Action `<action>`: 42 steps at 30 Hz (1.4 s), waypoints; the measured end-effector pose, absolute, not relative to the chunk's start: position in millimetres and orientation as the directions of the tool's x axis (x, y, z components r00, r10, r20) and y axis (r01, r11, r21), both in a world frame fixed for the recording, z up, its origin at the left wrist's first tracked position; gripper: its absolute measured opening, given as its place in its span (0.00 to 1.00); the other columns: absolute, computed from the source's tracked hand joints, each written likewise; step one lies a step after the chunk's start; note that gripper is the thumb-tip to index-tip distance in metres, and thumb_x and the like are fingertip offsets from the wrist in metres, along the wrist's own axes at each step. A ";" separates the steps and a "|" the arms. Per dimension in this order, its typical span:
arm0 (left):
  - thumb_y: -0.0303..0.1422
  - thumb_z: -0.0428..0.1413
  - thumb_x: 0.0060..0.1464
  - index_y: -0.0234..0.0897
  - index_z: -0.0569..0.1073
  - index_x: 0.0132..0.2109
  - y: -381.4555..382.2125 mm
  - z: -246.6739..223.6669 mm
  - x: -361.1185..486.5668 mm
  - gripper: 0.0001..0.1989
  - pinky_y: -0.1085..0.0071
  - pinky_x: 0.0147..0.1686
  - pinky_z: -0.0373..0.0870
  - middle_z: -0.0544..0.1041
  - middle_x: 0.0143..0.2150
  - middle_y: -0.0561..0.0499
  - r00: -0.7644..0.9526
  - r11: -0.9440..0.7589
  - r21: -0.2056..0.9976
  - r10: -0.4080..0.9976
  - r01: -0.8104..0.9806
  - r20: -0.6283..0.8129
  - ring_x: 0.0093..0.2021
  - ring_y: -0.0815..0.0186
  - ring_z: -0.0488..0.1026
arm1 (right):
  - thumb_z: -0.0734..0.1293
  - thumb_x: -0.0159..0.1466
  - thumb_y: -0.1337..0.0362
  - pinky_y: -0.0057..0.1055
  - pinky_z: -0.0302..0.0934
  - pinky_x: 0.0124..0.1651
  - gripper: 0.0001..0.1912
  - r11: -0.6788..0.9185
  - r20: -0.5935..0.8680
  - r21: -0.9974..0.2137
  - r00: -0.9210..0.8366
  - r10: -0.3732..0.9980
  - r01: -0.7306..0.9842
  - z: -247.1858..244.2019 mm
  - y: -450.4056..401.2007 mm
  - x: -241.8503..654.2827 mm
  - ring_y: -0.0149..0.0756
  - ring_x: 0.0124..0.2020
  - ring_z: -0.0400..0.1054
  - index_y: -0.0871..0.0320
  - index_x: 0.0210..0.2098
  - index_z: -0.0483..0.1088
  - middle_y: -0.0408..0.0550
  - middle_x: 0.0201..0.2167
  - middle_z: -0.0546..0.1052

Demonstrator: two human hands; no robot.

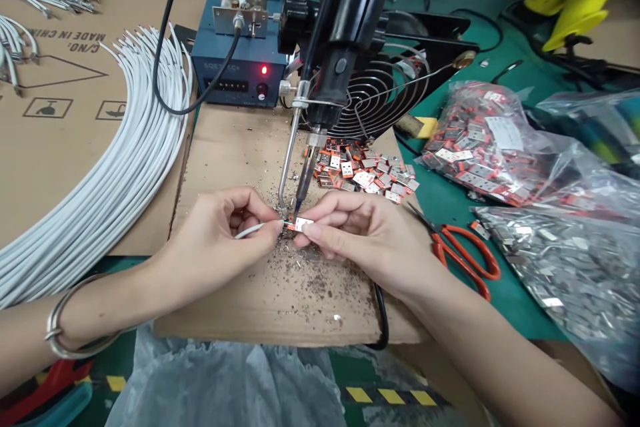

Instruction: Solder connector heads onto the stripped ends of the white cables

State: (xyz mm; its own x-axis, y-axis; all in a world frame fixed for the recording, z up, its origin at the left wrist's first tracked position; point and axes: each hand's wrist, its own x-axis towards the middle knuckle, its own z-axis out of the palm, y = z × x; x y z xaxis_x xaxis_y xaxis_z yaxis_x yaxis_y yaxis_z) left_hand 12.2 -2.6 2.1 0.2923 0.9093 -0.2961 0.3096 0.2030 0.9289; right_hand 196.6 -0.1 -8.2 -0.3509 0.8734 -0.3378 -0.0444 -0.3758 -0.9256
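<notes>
My left hand [227, 233] pinches a white cable [249, 230] near its stripped end, between thumb and fingertips. Between the thumb and fingers of my right hand [350, 230] is a small USB connector [303, 224] with a metal shell and orange plastic. The cable end meets the connector's orange side. Directly above that joint is the tip of a soldering iron [303, 187], mounted on a stand. Beside it a thin bent metal tube [289, 167] comes down to the same spot. Whether the iron touches the wires is too small to tell.
Behind the hands stand a blue feeder box [235, 70], a fan [365, 100] and a pile of connectors [365, 170]. White cables [115, 187] lie left. Orange-handled scissors [465, 257] and bags of metal parts [575, 267] are at right. Solder debris covers the cardboard [225, 307].
</notes>
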 end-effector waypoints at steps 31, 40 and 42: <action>0.30 0.57 0.48 0.34 0.71 0.28 -3.5 -4.5 12.2 0.05 0.77 0.23 0.58 0.68 0.23 0.55 0.274 0.167 0.937 0.928 0.307 -0.254 0.24 0.73 0.61 | 0.72 0.50 0.69 0.21 0.56 0.19 0.05 -0.352 -0.327 -0.936 -0.335 0.884 -0.015 -7.8 0.1 193.9 0.23 0.16 0.64 0.60 0.25 0.71 0.45 0.20 0.79; 0.27 0.57 0.49 0.35 0.72 0.28 -0.8 0.5 9.1 0.03 0.80 0.24 0.60 0.73 0.24 0.57 0.344 0.065 0.943 0.921 0.327 -0.183 0.24 0.75 0.64 | 0.72 0.51 0.67 0.20 0.56 0.19 0.04 -0.322 -0.304 -0.947 -0.356 0.884 0.010 -9.9 0.3 197.0 0.23 0.17 0.63 0.60 0.27 0.73 0.44 0.20 0.78; 0.27 0.57 0.49 0.35 0.72 0.28 -0.6 0.1 9.3 0.03 0.80 0.24 0.60 0.73 0.24 0.56 0.335 0.067 0.941 0.924 0.331 -0.184 0.24 0.75 0.65 | 0.71 0.52 0.67 0.21 0.56 0.19 0.04 -0.315 -0.300 -0.949 -0.355 0.886 0.016 -10.4 0.7 196.9 0.23 0.17 0.64 0.60 0.27 0.73 0.44 0.20 0.78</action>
